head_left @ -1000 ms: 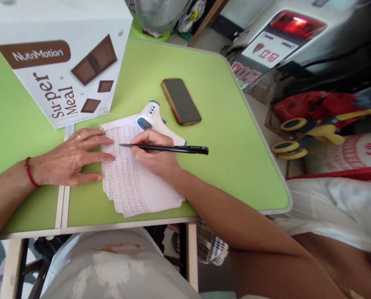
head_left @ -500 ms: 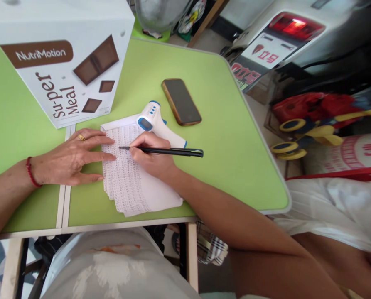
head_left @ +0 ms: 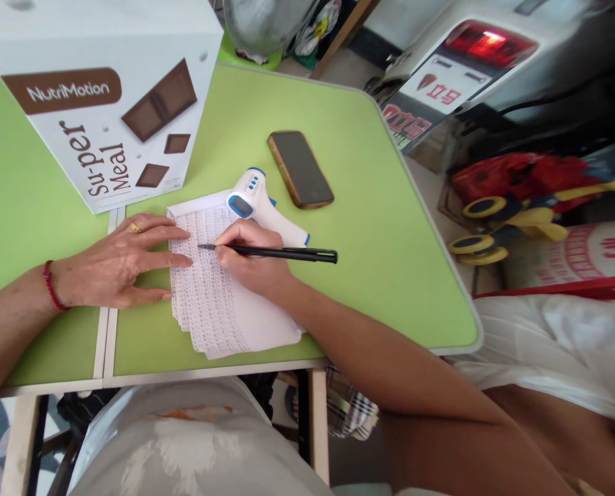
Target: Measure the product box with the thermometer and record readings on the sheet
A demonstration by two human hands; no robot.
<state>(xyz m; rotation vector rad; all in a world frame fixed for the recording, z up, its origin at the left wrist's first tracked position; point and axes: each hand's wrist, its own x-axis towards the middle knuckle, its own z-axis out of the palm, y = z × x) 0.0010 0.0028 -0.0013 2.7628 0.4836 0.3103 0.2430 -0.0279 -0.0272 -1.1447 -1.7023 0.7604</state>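
My left hand [head_left: 118, 265] lies palm down with fingers spread. Its fingertips rest on the left edge of a small stack of handwritten paper sheets [head_left: 270, 317]. A gold ring is on one finger and a red bracelet circles the wrist. My right hand [head_left: 253, 255] is closed around a black pen [head_left: 301, 254], whose tip points left at the upper part of the written lines. Just above that hand, a white and blue infrared thermometer [head_left: 253, 196] lies across the top of the sheets. Part of its handle is hidden behind my fingers.
A phone [head_left: 301, 169] in a brown case lies on the green table [head_left: 384, 255]. A large white NutriMotion box [head_left: 147, 83] stands at the back left. Beyond the table's right edge are a white vehicle [head_left: 421, 76], a sack [head_left: 586, 255] and a person in white clothing [head_left: 555, 337].
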